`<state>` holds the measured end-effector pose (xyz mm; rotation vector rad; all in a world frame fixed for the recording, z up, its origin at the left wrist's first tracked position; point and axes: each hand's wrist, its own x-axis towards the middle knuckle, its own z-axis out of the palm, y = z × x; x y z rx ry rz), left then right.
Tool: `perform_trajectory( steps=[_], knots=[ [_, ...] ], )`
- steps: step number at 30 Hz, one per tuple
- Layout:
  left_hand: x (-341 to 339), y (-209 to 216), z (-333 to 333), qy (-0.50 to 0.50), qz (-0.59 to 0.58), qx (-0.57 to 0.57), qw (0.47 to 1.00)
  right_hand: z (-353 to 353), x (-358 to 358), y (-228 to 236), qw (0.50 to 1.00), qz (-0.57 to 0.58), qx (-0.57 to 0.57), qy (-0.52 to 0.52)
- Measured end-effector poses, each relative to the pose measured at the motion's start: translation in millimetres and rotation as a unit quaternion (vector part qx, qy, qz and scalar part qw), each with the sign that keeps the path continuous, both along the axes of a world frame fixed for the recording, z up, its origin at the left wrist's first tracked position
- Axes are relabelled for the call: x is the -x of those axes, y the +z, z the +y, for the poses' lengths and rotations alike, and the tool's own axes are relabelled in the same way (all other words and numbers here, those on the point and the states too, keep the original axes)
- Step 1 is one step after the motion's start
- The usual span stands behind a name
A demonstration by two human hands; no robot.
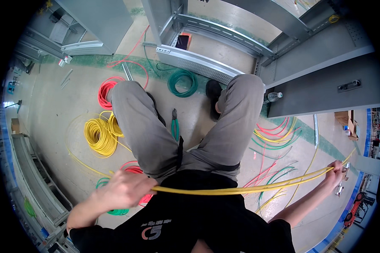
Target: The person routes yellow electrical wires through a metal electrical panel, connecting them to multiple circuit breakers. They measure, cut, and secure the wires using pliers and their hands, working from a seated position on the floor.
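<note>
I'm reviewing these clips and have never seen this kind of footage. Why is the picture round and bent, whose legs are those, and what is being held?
A wide fisheye camera on the person's head looks down, so straight edges bend. The grey-trousered legs are the person's own. The left hand and right hand each have a closed grip on a bundle of yellow wires stretched across the body. On the floor lie a yellow wire coil, a red coil, a green coil, green-handled pliers and loose wire offcuts. Grey metal cabinet frames stand ahead.
</note>
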<state>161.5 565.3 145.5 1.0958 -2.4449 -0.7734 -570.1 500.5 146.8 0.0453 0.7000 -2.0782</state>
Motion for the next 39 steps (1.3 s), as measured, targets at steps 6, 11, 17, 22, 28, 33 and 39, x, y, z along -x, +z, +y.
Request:
perform_trajectory(
  steps=[6,11,17,22,28,33,39],
  knots=[
    [-17.2,16.1,-43.6,-0.057,-0.060,0.011,0.997,78.6,106.2,-149.7,0.945,0.140,-0.281,-0.092],
    [-18.1,7.9,-64.0,-0.101,-0.063,-0.063,0.991,157.2,20.7,-258.6,0.748,0.511,-0.417,0.077],
    [21.9,10.7,-96.0,-0.234,-0.021,-0.116,0.965,126.5,-94.8,-296.4,0.554,0.583,-0.534,0.261],
    [45.2,13.7,-109.1,-0.257,-0.029,-0.041,0.965,38.2,-156.6,-283.3,0.551,0.613,-0.484,0.295],
    [62.6,11.7,-142.6,-0.252,-0.026,0.016,0.967,-49.4,-243.6,-173.1,0.673,0.615,-0.295,0.284],
    [82.3,13.9,-167.0,-0.240,-0.015,0.045,0.970,-81.2,-377.1,7.7,0.624,0.591,-0.033,0.511],
    [78.0,14.5,-209.6,-0.240,0.020,0.069,0.968,-102.1,-435.8,31.6,0.358,0.785,0.081,0.499]
  ],
)
